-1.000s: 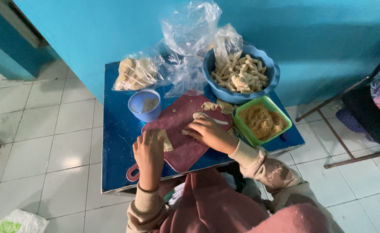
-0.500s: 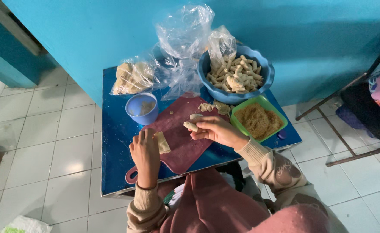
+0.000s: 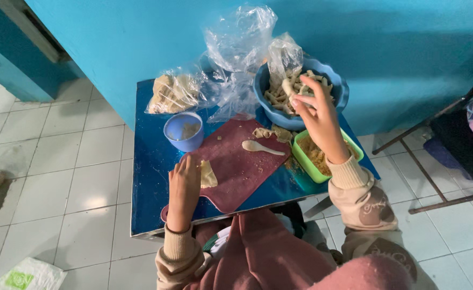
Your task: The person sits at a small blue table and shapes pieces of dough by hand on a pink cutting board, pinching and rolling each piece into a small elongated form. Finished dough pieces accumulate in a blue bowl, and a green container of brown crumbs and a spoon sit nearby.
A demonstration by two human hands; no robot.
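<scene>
My right hand (image 3: 318, 114) is raised over the blue bowl (image 3: 339, 95) and pinches a pale rolled dough piece (image 3: 289, 88) above the heap of similar rolls inside. My left hand (image 3: 184, 188) rests flat on the dark red cutting board (image 3: 237, 166), fingertips touching a small folded dough wrapper (image 3: 208, 174). A white spoon (image 3: 261, 147) lies on the board. Beside the board stands a green rectangular tub (image 3: 303, 156) with yellowish filling, partly hidden by my right wrist.
A small blue cup (image 3: 183, 131) stands at the board's left corner. A clear plastic bag of wrappers (image 3: 174, 94) and crumpled empty bags (image 3: 237, 51) lie at the back of the blue table (image 3: 148, 177). Turquoise wall behind; a metal chair frame (image 3: 435, 161) stands right.
My right hand lifted the rolled piece from the board up and right to the blue bowl. The spoon now lies uncovered on the board. My left hand stayed on the wrapper.
</scene>
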